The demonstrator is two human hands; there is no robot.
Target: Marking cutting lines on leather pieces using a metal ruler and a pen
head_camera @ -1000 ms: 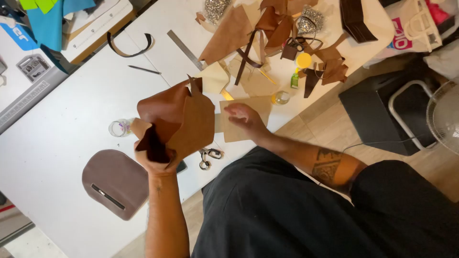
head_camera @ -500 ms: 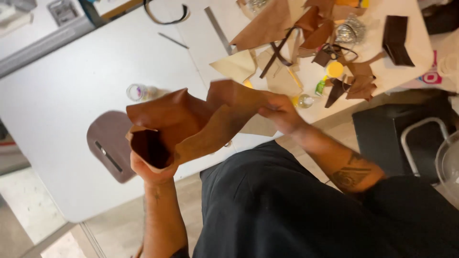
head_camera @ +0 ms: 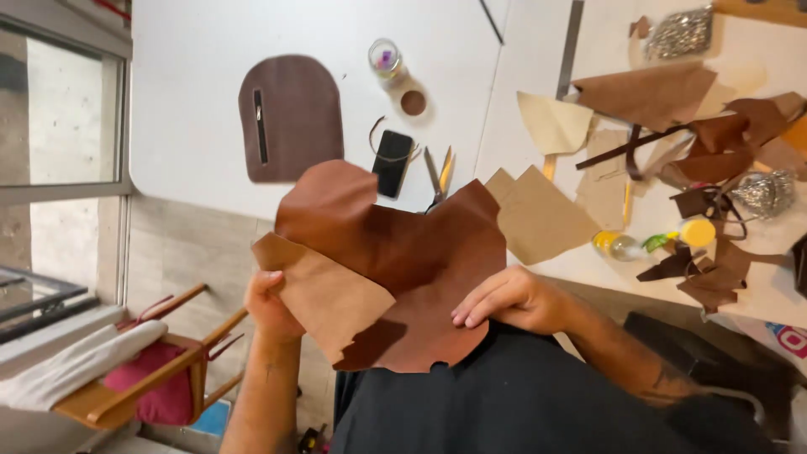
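1. Now your left hand pinches the brown leather piece at its folded tan edge.
2. Your right hand clasps its opposite edge, spreading it above the table.

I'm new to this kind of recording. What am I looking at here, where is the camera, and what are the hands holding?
There is no machine: a person works with bare hands, and the one camera sits on their head, looking down. The left hand and right hand hold a brown leather piece spread between them, one corner folded to show its paler underside. Beyond it is a white table. On it lie a dark brown rounded panel, a small jar, a phone, scissors, a metal ruler, and a heap of leather scraps to the right. A wooden chair stands on the floor at left.
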